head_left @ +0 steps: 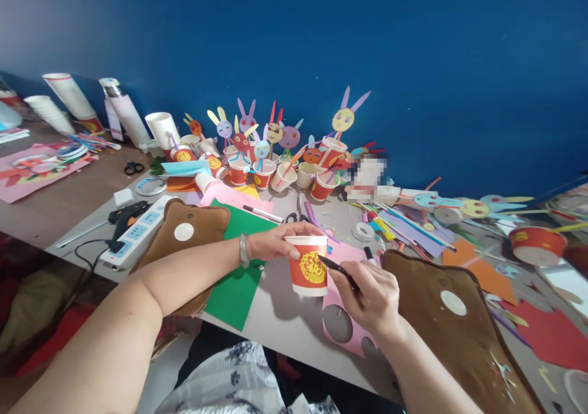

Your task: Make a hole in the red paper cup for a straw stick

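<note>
My left hand (275, 241) grips a red and white paper cup (307, 279) by its rim, thumb on the outside, above the table's front part. The cup is upright and has a yellow round print on its side. In my right hand (374, 294) is a slim black pointed tool (342, 268); whether it is a pen or a small knife I cannot tell. Its tip is at the cup's printed side. Under my left wrist lies a green paper sheet (239, 285). A pink sheet with round cut-outs (331, 340) lies below my right hand.
Several paper cups with rabbit-faced figures (261, 150) stand along the blue wall. A white power strip (138, 233), a black glue gun (128, 215) and a brown pad (184, 221) are left. Another brown pad (427, 322) is right. Scissors (294, 218) lie behind the cup.
</note>
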